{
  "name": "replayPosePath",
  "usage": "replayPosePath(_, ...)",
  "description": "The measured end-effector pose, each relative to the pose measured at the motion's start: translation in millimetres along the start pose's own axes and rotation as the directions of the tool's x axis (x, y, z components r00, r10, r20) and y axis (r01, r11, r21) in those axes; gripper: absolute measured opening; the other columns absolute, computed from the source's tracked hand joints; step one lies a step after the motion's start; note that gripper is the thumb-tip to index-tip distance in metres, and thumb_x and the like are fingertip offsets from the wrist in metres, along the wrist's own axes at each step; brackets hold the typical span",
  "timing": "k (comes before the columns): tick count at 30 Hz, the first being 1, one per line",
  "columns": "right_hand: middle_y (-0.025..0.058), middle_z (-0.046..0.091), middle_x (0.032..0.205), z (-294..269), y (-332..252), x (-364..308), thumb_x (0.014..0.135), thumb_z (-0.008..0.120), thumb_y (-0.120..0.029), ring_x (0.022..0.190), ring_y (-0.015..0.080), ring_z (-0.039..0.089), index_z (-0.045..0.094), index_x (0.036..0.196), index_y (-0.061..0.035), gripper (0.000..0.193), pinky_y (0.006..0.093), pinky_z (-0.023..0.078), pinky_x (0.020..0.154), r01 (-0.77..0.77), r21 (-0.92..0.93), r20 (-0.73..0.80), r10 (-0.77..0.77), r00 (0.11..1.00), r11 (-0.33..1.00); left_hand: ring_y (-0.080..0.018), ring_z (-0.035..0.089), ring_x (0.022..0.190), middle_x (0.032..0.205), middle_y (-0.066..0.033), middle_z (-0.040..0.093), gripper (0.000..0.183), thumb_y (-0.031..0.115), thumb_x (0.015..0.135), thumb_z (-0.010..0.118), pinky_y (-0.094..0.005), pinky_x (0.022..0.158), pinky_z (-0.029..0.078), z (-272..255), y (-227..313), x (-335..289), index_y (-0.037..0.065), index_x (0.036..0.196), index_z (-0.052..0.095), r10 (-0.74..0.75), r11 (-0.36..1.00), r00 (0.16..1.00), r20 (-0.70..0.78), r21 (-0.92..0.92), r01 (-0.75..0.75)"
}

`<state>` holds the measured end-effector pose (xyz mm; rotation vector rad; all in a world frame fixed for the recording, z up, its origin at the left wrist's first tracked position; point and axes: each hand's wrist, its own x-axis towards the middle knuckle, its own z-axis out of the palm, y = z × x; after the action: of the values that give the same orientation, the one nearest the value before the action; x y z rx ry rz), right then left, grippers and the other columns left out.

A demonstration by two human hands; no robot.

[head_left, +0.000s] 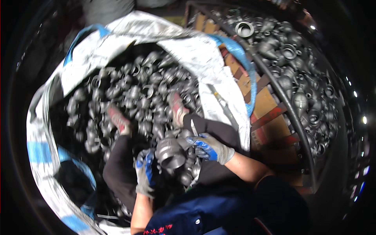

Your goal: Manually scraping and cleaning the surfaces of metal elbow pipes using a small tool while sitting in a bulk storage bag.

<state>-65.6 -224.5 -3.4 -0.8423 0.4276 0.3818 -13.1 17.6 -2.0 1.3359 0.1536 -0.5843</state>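
Note:
A large dark grey metal pipe fitting [169, 150] with a wide round mouth is held between my knees, its opening facing down toward me. My right hand [211, 149], in a grey glove with a blue coated palm, grips its right side. On the other side, my left hand [145, 169], gloved the same way, stands upright with its palm turned to the fitting. A narrow dark gap shows between that hand and the metal, and its fingers look loosely extended. Beneath lie many similar grey fittings [147, 92], heaped inside a large white woven bag [152, 29].
My red shoes [118, 118] stand on the heap inside the bag. Blue lifting straps [250, 82] hang from its rim. To the right, a metal-rimmed bin [280, 96] lined with cardboard [270, 117] holds more fittings [299, 100]. A pale sack [107, 11] stands at the back.

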Motion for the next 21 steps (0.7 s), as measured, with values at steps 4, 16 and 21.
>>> replayPosePath(4, 0.0010, 0.056, 0.063, 6.7, -60.7, -7.7, 0.090, 0.058, -0.027, 0.039, 0.0045, 0.042, 0.056, 0.108, -0.0032, 0.030, 0.0193, 0.031, 0.032, 0.289, -0.208, 0.081, -0.278, 0.957, 0.935, -0.0064, 0.053, 0.061, 0.082, -0.0036, 0.059, 0.032, 0.016, 0.093, 0.051, -0.0206, 0.052, 0.044, 30.5, 47.2, -11.4, 0.002, 0.122, 0.047, 0.206, 0.977, 0.977, 0.052, -0.075, -0.202)
replayPosePath(16, -0.0016, 0.045, 0.053, -67.9, -380.0, -42.7, 0.088, 0.058, -0.031, 0.039, 0.0093, 0.040, 0.050, 0.070, -0.0183, 0.023, 0.0238, 0.033, 0.036, 0.812, -0.113, -0.311, -0.797, 0.518, 0.572, -0.0190, 0.062, 0.085, 0.101, -0.0145, 0.061, 0.039, 0.022, 0.097, 0.039, -0.0266, 0.070, 0.049, -62.6, 108.0, 19.1, 0.000, 0.128, 0.043, 0.638, 0.757, 0.731, -0.241, 0.369, -0.539)
replayPosePath(21, 0.0101, 0.062, 0.077, -64.8, -425.4, 10.9, 0.088, 0.055, -0.028, 0.059, 0.0169, 0.054, 0.059, 0.092, -0.0088, 0.021, 0.0266, 0.047, 0.055, 0.906, -0.134, -0.378, -0.865, 0.329, 0.402, -0.0267, 0.054, 0.110, 0.116, -0.0114, 0.057, 0.042, 0.019, 0.092, 0.049, -0.0349, 0.088, 0.046, -88.1, 92.3, 27.3, 0.002, 0.130, 0.045, 0.646, 0.760, 0.696, -0.313, 0.342, -0.552)
